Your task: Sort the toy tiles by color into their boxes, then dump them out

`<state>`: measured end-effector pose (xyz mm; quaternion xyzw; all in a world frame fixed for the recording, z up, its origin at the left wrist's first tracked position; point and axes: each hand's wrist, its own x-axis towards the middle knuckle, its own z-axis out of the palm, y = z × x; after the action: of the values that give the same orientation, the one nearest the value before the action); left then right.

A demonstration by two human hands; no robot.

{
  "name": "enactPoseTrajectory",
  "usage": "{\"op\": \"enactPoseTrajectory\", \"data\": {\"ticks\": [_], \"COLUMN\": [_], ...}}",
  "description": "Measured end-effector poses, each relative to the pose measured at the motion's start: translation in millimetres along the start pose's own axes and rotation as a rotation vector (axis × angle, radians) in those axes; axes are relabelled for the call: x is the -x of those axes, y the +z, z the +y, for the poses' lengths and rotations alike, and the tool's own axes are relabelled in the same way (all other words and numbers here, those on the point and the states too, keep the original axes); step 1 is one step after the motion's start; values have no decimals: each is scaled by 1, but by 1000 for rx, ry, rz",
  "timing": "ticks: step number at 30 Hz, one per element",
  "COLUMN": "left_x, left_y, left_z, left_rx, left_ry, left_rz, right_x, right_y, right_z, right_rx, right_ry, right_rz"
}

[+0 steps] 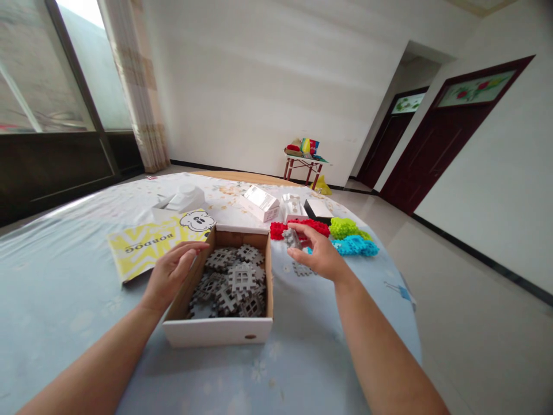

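- Right hand (317,251): pinching grey piece (292,238) above worktop (311,346), right of box (216,334); loose fingertip hold could let it slip.
- Left hand (173,271): at box's left rim; grip unclear.

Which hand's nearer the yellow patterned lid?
Left. The left hand is just beside the yellow patterned lid; the right hand is across the open box from it, by the red pieces.

Two hands (173,272) (319,252), one open box (211,333), one yellow lid (147,249), one counter (317,337), two doors (432,153); blocks (242,278) in four colors lie too jumbled to count.
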<state>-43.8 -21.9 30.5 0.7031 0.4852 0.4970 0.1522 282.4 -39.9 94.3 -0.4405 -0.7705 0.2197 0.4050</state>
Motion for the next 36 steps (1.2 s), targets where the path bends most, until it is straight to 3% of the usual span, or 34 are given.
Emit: {"op": "enactPoseTrajectory", "data": {"ticks": [5, 9, 13, 18, 23, 29, 36], "left_x": [1, 1, 1, 2, 2, 1, 1], "left_y": [0, -1, -1, 0, -1, 0, -1], "left_z": [1, 3, 3, 3, 0, -7, -9], "left_rx": [0, -12, -17, -9, -2, 3, 2], "left_ry": [7, -6, -5, -8, 1, 10, 10], "left_rz": [17, 19, 10, 15, -4, -17, -15], "right_x": [-10, -27, -32, -22, -4, 24, 40], "right_y": [35, 61, 69, 51, 19, -8, -12], "right_z": [-23, -21, -15, 8, 58, 110, 130], "right_rx": [-4, -88, -213, -211, -55, 375, 537], "right_ry": [-141, -110, -43, -10, 160, 384, 534], "right_rz": [-112, -100, -84, 50, 197, 166, 48]}}
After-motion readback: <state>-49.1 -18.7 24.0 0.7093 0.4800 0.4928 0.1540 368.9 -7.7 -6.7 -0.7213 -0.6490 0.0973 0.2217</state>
